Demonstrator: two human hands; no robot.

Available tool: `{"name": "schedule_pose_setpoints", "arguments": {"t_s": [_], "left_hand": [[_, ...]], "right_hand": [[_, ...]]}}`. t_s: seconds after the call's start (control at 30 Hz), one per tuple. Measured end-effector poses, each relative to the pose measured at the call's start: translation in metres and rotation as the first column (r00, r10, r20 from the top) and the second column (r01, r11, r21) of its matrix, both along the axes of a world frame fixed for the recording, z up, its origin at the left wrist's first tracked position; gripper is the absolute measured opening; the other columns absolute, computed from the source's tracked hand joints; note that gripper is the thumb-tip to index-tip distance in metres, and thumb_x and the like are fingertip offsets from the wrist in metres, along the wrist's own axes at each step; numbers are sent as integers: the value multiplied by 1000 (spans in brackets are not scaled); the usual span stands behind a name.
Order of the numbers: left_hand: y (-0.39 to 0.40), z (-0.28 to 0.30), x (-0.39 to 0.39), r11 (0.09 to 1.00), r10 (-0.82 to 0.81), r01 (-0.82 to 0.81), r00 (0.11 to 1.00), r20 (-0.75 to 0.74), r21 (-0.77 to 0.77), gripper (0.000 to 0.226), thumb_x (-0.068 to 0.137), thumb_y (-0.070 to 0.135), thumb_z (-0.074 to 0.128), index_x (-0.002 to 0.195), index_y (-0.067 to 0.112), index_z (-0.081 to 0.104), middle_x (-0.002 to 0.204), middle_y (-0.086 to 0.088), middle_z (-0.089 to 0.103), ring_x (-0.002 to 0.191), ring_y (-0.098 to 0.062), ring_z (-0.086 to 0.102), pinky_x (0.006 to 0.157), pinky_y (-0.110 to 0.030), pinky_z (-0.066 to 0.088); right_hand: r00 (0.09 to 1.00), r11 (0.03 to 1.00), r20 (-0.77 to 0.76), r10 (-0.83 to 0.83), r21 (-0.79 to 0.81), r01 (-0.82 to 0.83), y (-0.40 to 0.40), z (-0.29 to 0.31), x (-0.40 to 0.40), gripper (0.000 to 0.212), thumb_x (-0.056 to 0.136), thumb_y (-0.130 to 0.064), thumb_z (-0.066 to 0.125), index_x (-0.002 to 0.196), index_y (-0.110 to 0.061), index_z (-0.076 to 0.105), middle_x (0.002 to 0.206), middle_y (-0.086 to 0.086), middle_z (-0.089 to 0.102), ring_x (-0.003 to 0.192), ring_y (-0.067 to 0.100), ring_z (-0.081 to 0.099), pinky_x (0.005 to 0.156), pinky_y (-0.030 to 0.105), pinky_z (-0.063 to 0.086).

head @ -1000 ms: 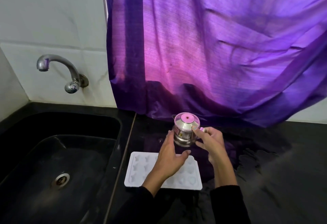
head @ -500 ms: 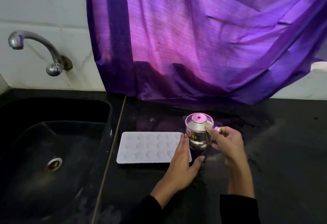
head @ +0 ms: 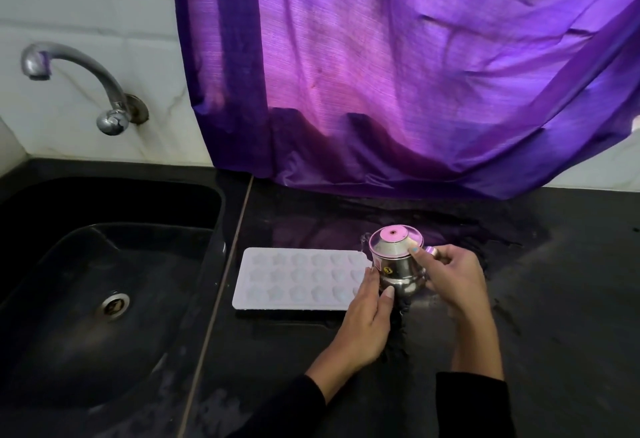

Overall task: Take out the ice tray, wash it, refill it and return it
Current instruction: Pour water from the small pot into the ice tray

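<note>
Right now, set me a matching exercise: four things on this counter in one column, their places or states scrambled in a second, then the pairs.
Things
1. ice tray
2. steel kettle
3. tap
4. curtain

Places or states
A. hangs down to the back of the counter
B. lies flat between the sink and the kettle
C. juts from the wall above the sink, no water running
D. held between both hands

Pairs: 1-B, 2-D, 3-C, 4-A
</note>
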State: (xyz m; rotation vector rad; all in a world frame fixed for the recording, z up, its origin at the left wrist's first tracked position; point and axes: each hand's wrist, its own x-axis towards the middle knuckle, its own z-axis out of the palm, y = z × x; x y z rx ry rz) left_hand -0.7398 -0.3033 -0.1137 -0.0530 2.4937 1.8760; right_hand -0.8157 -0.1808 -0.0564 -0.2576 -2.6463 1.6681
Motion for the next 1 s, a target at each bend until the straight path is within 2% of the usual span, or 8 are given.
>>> {"name": "schedule_pose_setpoints", "arguments": {"t_s": [0.13,0.23,0.4,0.53,0.7,0.83,0.93,1.0], "left_hand": [[2,-2,-2,1000,1,-1,1000,19,15,57,103,36,29,153,19,7,160,4,5,146,-3,0,120,-26,3],[3,-2,-3,1000,4,-4,1000,24,21,56,103,36,29,153,19,9,160,5,7,146,-3,1,117,-19,3],[5,-4,-4,1000,6,-7,999,38,18,56,103,36,29,153,19,10,160,5,8,146,-3,2,113,-14,2],[5,-4,-4,1000,5,-6,999,37,29,56,103,36,29,153,20,10,160,6,10,145,-2,2,112,-13,2],[4,-5,-4,999,15,-16,999,30,40,57,103,37,30,153,19,12,160,5,11,146,-3,5,120,-25,6],[4,-3,-4,999,9,-10,1000,24,51,56,103,38,30,153,20,12,160,5,12,146,-3,5,120,-25,7],[2,1,-2,998,6,-6,1000,13,62,54,103,36,30,152,21,14,158,7,15,145,-3,8,118,-21,8],[1,7,0,997,13,-12,1000,-24,72,49,103,32,32,150,22,22,151,15,26,139,8,18,111,-10,13]], "right_hand": [[1000,998,-11,1,66,-1,1,-1,-2,40,68,-52,75,67,-14,65,59,2,67,66,28,66,77,54,57],[1000,994,-13,-1,108,3,2,-4,-4,35,74,-46,76,67,-14,64,60,1,67,66,27,64,78,51,57],[1000,988,-20,7,153,-4,0,-2,-5,34,78,-45,74,69,-14,63,60,1,65,68,27,64,77,43,53],[1000,987,-23,5,160,-1,0,-2,-4,35,78,-45,73,69,-14,63,60,1,65,69,27,64,77,42,52],[1000,988,-4,-5,154,6,-1,-2,-5,34,78,-46,73,70,-14,64,63,2,67,73,30,67,78,44,55],[1000,990,14,-12,143,10,0,2,-2,34,79,-47,72,71,-15,64,63,2,68,71,29,66,80,46,56],[999,991,32,-26,132,21,-2,8,1,32,79,-46,71,72,-15,65,67,2,70,77,30,69,83,45,56],[998,993,41,-44,114,39,-4,12,3,34,74,-50,71,72,-17,67,69,2,71,80,31,70,86,48,56]]}}
